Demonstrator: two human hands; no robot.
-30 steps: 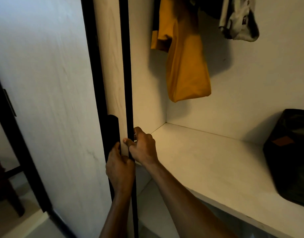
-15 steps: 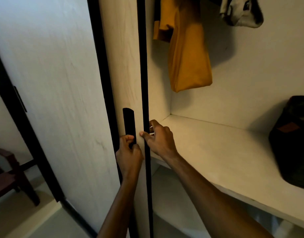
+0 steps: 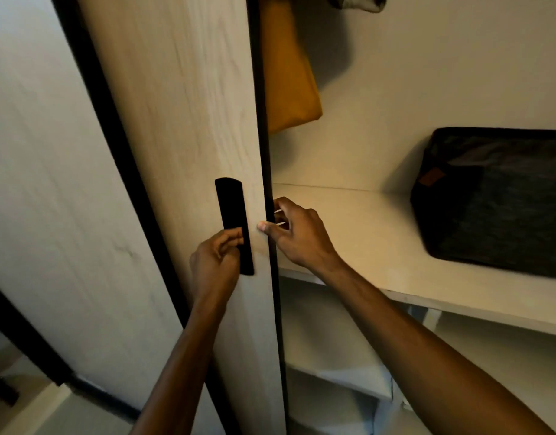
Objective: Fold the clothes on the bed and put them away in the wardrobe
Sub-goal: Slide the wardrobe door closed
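Flanking the door (image 3: 188,120) edge: bag (image 3: 496,199) (shelved), shirt (image 3: 289,76).

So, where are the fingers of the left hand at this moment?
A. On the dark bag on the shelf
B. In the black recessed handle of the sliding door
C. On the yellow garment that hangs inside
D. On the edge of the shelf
B: the left hand curls its fingers into the black recessed handle of the sliding door.

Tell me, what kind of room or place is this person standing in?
Most likely a bedroom, at a built-in wardrobe. A mustard-yellow garment hangs inside, a dark fabric bag sits on a pale wooden shelf, and both hands grip the pale sliding wardrobe door with its black recessed handle.
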